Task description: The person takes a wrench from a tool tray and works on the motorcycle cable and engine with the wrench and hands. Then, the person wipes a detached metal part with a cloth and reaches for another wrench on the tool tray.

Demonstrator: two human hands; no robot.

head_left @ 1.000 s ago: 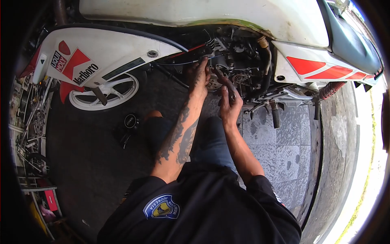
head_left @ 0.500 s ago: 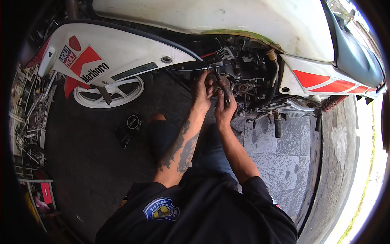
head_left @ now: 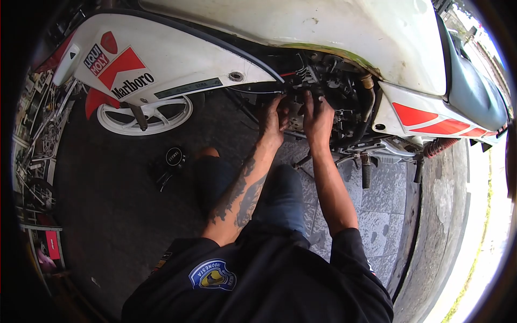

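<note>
- A white-and-red motorcycle (head_left: 350,37) stands across the top of the floor (head_left: 118,199), which shows gray tile toward its right edge.
- Its front fairing (head_left: 188,59) tapers to a rear tip just short of the engine (head_left: 344,116), exposed below the lower edge of the tank.
- A black item with a round, lettered top (head_left: 175,156) sits on the dark side of the floor, near the person's knee.
- The right hand (head_left: 319,119), lower and beside its partner half a second ago, now reaches up against the engine, covering gearing that was then in view; attention appears to have shifted to the engine's upper parts.
- The left hand (head_left: 273,119) stays near the fairing's tip, fingers curled.
- A pale metal part (head_left: 295,116) shows between the hands. The right fingers are narrowly spaced; whether either hand grips anything cannot be told.
</note>
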